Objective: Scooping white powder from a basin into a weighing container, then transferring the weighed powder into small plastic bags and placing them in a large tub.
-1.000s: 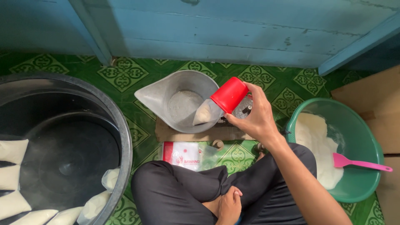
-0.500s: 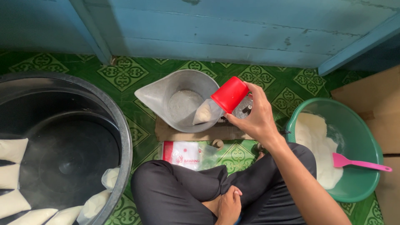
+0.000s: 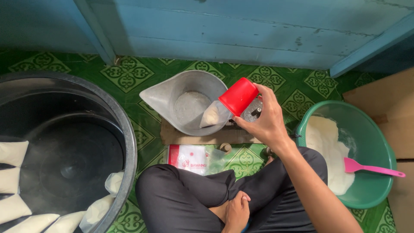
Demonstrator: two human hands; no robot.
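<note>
No shift: right hand [image 3: 265, 125] gripping red cup [image 3: 238, 96]

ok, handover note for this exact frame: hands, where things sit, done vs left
Right hand: holds the red cup tilted, a small clear bag at its mouth, over the grey jug.
Left hand: empty, resting in the lap.
Green basin, right: white batter and a pink spatula.
Black tub, left.
Done: filled bags in the tub.
Left: this bag isn't in the tub; batter remains.
</note>
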